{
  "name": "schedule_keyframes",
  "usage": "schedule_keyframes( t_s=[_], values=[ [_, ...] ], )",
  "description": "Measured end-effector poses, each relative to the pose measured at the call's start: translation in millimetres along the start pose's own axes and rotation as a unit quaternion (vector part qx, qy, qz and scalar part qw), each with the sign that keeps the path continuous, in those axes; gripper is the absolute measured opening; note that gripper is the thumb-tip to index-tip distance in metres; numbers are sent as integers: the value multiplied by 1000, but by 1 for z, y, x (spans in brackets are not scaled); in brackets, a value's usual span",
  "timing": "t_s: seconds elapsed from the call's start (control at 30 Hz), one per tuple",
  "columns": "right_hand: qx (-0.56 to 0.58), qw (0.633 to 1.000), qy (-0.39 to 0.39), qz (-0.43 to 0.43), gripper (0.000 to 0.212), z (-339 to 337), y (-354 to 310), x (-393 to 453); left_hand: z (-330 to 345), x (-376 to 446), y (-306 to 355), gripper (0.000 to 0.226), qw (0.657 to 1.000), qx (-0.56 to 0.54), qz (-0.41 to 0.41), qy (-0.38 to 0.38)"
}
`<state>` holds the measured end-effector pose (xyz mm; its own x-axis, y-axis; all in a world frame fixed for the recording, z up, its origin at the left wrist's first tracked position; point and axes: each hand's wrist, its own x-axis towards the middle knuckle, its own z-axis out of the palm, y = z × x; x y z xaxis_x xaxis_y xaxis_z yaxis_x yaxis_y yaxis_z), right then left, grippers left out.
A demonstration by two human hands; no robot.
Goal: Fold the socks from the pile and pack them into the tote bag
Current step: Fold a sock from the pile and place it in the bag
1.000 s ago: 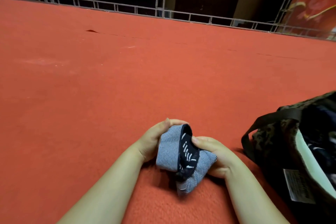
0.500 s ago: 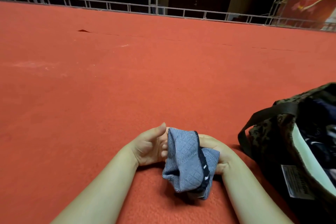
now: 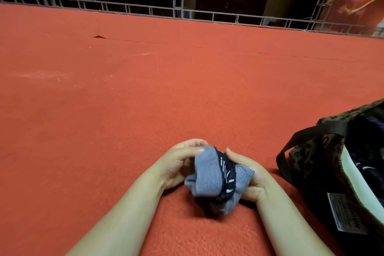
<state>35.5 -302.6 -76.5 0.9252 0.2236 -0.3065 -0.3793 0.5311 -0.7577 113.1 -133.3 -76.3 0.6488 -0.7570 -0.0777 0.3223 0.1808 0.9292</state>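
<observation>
Item: blue-grey striped sock bundle point(image 3: 216, 176) with dark cuff, at 6 o'clock in the view, held just above the red carpet point(image 3: 145, 100).
Your left hand point(image 3: 176, 164): fingers curled over the bundle's top and left side, clamped on it.
Your right hand point(image 3: 249, 174): fingers wrapped on the bundle's right side, thumb on the dark cuff.
Tote bag point(image 3: 324, 164): dark patterned, mouth agape, at 4 o'clock, near your right hand, dark fabric inside.
Metal truss railing point(image 3: 178, 9): 12 o'clock, along the carpet's far edge.
</observation>
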Motion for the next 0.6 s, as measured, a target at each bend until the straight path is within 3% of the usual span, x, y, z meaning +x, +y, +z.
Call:
schedule_keyframes(
  t_s=[0.17, 0.23, 0.33, 0.4, 0.47, 0.53, 0.6],
  values=[
    [44, 999, 12, -9, 69, 2, 0, 6, -7, 1, 6, 30, 996, -58, -71, 23],
    [56, 998, 22, -17, 67, 1, 0, 8, -11, 3, 11, 34, 991, -99, -64, 65],
    [67, 996, 47, -34, 71, 0, 2, 12, -16, 8, 16, 27, 975, -163, 12, 149],
    [64, 994, 78, -48, 60, 3, 3, 13, -17, 12, 14, 20, 964, -172, 54, 195],
    [86, 986, 114, -82, 41, 6, 1, 12, -20, 14, 11, 21, 950, -158, 99, 249],
    [122, 971, 143, -151, 41, 3, -2, 10, -22, 14, 12, 23, 925, -125, 177, 311],
    [106, 955, 175, -216, 46, 1, -4, 10, -19, 11, 12, 22, 914, -70, 257, 307]
  ],
)
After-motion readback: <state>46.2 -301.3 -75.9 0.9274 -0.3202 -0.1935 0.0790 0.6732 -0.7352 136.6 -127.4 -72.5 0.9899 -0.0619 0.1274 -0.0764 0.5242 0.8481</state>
